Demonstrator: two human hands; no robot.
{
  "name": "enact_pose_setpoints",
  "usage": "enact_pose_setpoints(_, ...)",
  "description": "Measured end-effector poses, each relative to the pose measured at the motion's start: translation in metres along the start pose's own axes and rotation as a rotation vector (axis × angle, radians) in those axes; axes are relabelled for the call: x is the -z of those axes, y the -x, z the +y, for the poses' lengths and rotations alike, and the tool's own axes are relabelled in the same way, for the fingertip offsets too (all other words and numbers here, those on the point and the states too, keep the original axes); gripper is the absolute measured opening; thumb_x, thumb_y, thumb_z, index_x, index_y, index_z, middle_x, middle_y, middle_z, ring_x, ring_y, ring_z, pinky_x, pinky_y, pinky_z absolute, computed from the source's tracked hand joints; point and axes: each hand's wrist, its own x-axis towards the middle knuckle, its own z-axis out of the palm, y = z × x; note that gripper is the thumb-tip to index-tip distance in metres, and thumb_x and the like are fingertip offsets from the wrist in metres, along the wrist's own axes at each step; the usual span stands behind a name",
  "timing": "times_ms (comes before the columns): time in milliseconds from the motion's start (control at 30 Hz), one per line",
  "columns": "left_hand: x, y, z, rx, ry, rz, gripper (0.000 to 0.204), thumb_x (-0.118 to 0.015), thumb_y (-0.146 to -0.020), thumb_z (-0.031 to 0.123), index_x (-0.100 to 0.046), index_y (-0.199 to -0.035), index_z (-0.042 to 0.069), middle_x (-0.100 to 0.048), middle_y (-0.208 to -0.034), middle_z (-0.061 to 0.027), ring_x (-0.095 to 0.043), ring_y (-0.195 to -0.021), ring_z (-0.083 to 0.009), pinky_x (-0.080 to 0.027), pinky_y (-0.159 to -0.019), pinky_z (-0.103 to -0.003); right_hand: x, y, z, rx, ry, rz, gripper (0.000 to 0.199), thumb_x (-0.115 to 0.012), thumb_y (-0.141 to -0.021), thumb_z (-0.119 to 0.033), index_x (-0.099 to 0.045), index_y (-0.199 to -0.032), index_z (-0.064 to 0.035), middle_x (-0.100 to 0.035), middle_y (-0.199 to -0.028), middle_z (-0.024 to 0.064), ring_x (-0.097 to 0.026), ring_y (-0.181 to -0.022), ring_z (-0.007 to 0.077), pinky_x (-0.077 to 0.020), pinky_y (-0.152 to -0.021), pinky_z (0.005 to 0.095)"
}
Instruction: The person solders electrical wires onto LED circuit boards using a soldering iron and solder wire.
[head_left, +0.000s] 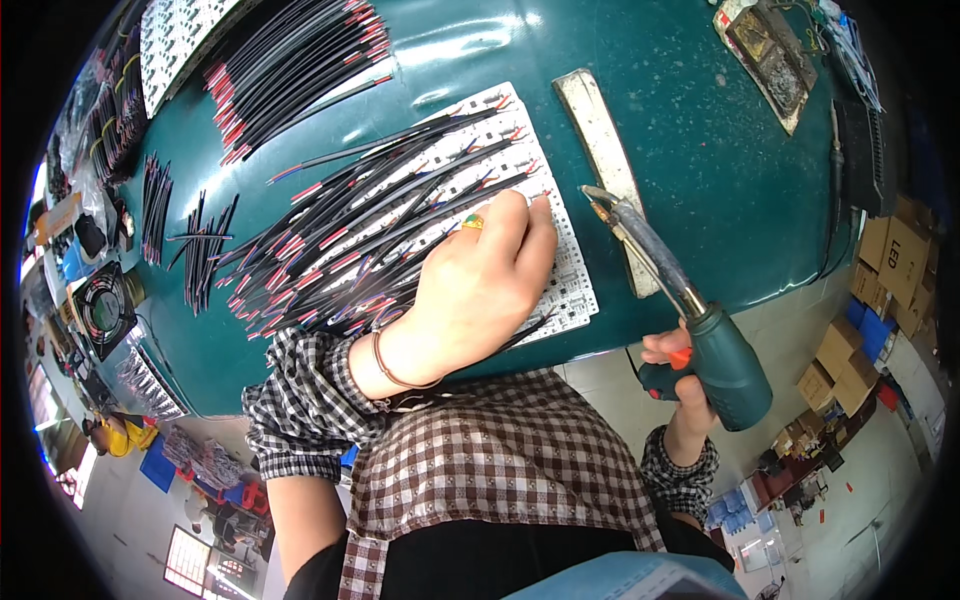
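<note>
My right hand (pixel 692 405) grips the handle of a green soldering gun (pixel 735 375), with a finger by its red trigger. The gun's metal tip points up and left, above a pale worn strip (pixel 597 135) on the table. A white circuit board panel (pixel 572 300) lies in front of me, largely covered by black-sleeved wires (pixel 330 240) with red and blue ends. Over the panel's right part, my left hand (pixel 475 285) is closed, fingers curled down to the board. Its fingertips hide whatever they pinch.
Another bundle of black wires (pixel 300 75) lies at the far left, near more white panels (pixel 180 45). Short wire pieces (pixel 205 250) sit on the left of the green table (pixel 700 160). A grimy tray (pixel 768 65) stands far right. A small fan (pixel 105 310) is at the left edge.
</note>
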Motion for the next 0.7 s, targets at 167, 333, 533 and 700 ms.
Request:
enact_pose_setpoints(167,0.0,-0.002,-0.004,-0.03,-0.014,0.006,0.033,-0.065,-0.075,0.003,-0.064,-0.108,-0.002,-0.047,-0.084,-0.008,-0.054,-0.058,-0.0171,-0.046,-0.048,-0.028,0.004,0.0,0.004,-0.037,0.034,0.028,0.055,-0.082,-0.078,-0.028,-0.059,-0.113,0.0087,-0.07,-0.094,0.0146,-0.068,-0.087,0.0204,-0.0533,-0.083,0.0327)
enact_pose_setpoints(333,0.001,-0.006,-0.005,-0.079,-0.031,0.025,0.027,-0.062,-0.075,0.006,-0.063,-0.101,-0.003,-0.043,-0.082,-0.0088,-0.052,-0.056,-0.0146,-0.046,-0.045,-0.025,0.002,0.002,0.008,-0.03,0.135,0.053,0.048,-0.082,-0.077,-0.024,-0.063,-0.109,0.0066,-0.072,-0.087,0.0105,-0.068,-0.083,0.0181,-0.0518,-0.081,0.0305)
enact_pose_setpoints(533,0.009,-0.01,-0.003,-0.093,-0.093,-0.011,0.025,-0.06,-0.073,0.007,-0.061,-0.096,-0.003,-0.043,-0.082,-0.0086,-0.052,-0.055,-0.014,-0.047,-0.045,-0.025,0.002,-0.002,0.005,-0.005,0.284,0.022,0.035,-0.082,-0.075,-0.023,-0.07,-0.098,0.0014,-0.072,-0.087,0.0084,-0.065,-0.084,0.0187,-0.0502,-0.08,0.031)
enact_pose_setpoints(700,0.009,-0.011,-0.003,-0.118,-0.065,-0.005,0.026,-0.059,-0.072,0.006,-0.061,-0.095,-0.006,-0.044,-0.082,-0.0098,-0.052,-0.054,-0.0145,-0.046,-0.045,-0.025,0.001,-0.003,0.007,0.002,0.274,0.023,0.04,-0.082,-0.075,-0.021,-0.067,-0.103,0.0033,-0.072,-0.087,0.0083,-0.065,-0.081,0.0166,-0.0507,-0.078,0.0287)
